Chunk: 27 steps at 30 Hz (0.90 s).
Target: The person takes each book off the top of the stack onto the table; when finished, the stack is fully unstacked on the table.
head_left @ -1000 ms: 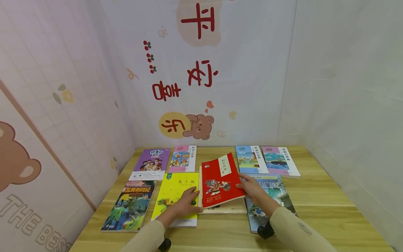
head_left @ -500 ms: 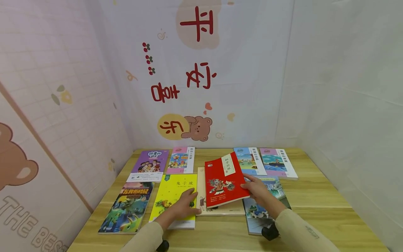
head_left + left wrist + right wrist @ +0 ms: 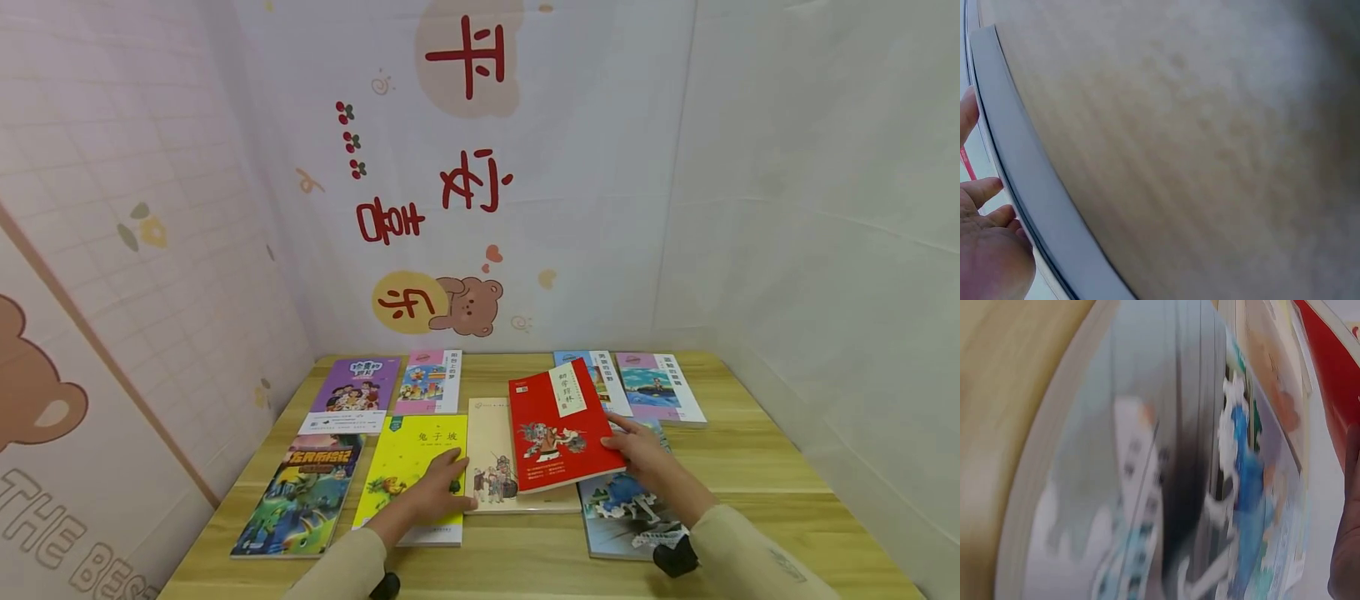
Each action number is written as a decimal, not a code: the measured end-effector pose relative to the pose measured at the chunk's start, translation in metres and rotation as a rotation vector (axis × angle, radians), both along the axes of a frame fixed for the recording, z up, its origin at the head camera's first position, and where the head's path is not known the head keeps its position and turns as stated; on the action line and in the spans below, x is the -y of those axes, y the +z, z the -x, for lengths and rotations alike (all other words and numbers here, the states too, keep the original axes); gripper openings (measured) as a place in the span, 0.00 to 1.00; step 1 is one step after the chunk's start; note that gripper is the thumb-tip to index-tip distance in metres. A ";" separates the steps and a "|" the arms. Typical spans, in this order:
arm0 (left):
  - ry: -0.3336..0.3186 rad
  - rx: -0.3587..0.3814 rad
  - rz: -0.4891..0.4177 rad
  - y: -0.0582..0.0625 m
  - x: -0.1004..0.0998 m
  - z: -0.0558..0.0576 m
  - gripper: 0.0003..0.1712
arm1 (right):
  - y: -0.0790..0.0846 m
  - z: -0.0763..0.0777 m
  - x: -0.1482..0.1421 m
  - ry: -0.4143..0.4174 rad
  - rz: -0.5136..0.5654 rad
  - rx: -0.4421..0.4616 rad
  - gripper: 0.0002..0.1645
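Observation:
My right hand (image 3: 648, 454) pinches the right edge of a red book (image 3: 558, 442), holding it tilted. The red book overlaps a cream-coloured book (image 3: 491, 479) and the blue-grey book (image 3: 633, 525) on the right in the head view. In the right wrist view, the red cover (image 3: 1341, 375) rises beside the hand (image 3: 1347, 537). My left hand (image 3: 433, 493) lies over the right side of a yellow book (image 3: 386, 462), with fingertips and thumb at the cream book's left edge. Only part of that hand (image 3: 991, 250) shows in the left wrist view, beside a book's edge.
A green dinosaur-cover book (image 3: 300, 500) lies at the front left of the wooden table (image 3: 780, 517). Along the back are a purple book (image 3: 356, 392), a pink one (image 3: 427, 383), a partly hidden blue one (image 3: 615, 392) and another pink one (image 3: 660, 387). Printed cloth walls (image 3: 592, 167) enclose the table.
My right hand has carried the red book to the right, uncovering more of the cream book's left side. The left hand stays almost where it was.

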<state>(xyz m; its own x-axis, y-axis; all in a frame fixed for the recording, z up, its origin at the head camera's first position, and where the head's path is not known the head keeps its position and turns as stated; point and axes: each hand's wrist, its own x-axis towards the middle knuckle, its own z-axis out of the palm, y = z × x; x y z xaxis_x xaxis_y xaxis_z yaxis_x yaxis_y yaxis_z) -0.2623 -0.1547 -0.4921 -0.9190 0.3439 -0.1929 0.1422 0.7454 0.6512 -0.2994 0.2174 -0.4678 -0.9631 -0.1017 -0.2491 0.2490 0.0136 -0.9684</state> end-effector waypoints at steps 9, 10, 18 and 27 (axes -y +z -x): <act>-0.010 -0.006 -0.006 0.004 -0.001 -0.003 0.46 | 0.002 -0.006 -0.043 0.055 0.028 -0.006 0.43; -0.008 -0.004 -0.005 0.004 -0.001 -0.003 0.46 | 0.003 -0.007 -0.049 0.063 0.038 -0.002 0.44; -0.003 0.003 0.014 0.005 0.002 -0.001 0.45 | 0.006 -0.016 -0.089 0.078 0.021 -0.005 0.45; -0.005 0.009 0.009 0.007 0.003 -0.002 0.46 | 0.002 -0.027 -0.140 0.105 0.057 -0.015 0.48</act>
